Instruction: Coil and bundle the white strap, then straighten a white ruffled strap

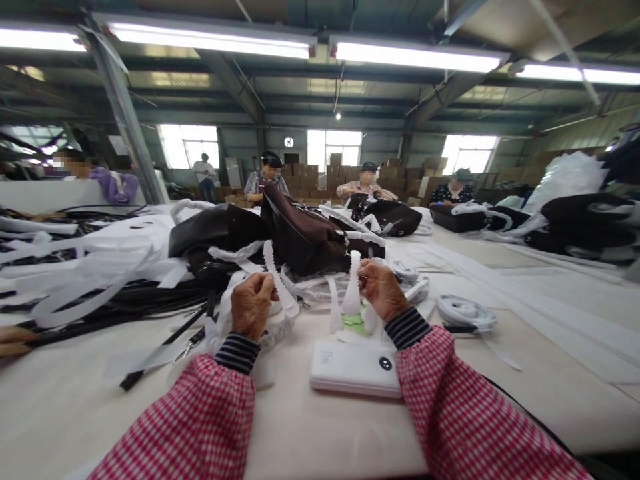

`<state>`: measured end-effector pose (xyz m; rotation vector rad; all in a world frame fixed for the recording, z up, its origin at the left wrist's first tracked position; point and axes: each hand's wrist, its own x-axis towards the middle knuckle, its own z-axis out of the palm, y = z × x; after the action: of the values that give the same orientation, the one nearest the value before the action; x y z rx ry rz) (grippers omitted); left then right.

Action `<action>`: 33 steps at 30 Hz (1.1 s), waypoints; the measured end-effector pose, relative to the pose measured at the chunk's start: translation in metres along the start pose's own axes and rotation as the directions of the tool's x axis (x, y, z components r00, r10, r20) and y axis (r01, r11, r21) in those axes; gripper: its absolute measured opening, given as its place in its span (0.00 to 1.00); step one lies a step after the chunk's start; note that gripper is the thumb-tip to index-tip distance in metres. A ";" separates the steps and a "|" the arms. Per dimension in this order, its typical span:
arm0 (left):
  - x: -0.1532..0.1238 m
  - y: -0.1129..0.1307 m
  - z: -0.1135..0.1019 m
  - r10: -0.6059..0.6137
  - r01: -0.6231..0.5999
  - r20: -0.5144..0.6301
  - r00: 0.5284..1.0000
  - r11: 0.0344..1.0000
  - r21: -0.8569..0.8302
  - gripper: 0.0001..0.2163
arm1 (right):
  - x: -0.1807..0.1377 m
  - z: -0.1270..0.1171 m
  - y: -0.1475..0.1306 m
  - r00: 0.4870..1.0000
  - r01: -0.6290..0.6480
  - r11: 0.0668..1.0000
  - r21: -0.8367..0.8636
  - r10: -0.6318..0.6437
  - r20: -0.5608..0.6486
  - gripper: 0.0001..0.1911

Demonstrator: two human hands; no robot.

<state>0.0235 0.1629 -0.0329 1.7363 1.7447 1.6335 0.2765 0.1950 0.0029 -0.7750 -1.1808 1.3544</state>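
Fingers (260, 287) of our left hand (253, 307) are curled tight around a white wavy-edged strip (276, 277) that rises toward 1 o'clock from the fist, while our right hand (383, 290) pinches a second white wavy-edged strip (353, 283) that stands nearly upright just at 9 o'clock of its knuckles. Both strips sit above the middle of the desk (320, 427), a little apart from each other, with more loose white strips (334, 310) and a scrap of green (356, 323) lying between our hands. Just at 6 o'clock of that gap a white power bank (353, 370) lies flat on the desk. At 3 o'clock of our right hand lies a coiled white band (466, 312). At 12 o'clock, close behind the strips, dark brown bags (300, 233) are heaped, and at 9 o'clock a tangle of white and black straps (100, 280) spreads across the desk. Far beyond, other people (367, 180) sit at the desk's far edge before stacked cardboard boxes (320, 173).
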 end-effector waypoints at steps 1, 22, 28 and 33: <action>-0.003 0.002 -0.002 0.031 -0.032 0.017 0.999 0.999 0.045 0.16 | -0.001 0.000 0.001 1.000 -0.003 0.999 -0.033 0.003 0.008 0.13; -0.028 -0.002 0.032 0.309 -0.645 0.713 0.630 0.720 0.258 0.14 | -0.013 -0.038 0.004 0.927 0.365 0.116 -0.924 0.053 0.372 0.17; -0.029 -0.012 0.029 0.280 -0.557 0.658 0.699 0.790 0.256 0.13 | 0.001 -0.023 0.028 0.861 0.500 -0.099 -0.860 0.159 0.482 0.15; -0.029 -0.011 0.024 0.297 -0.502 0.593 0.748 0.838 0.214 0.14 | 0.008 -0.026 0.017 0.854 0.520 -0.108 -0.847 0.092 0.512 0.11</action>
<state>0.0440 0.1566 -0.0655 2.5878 1.5054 0.7850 0.2945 0.2102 -0.0187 -1.1990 -2.6700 -0.0705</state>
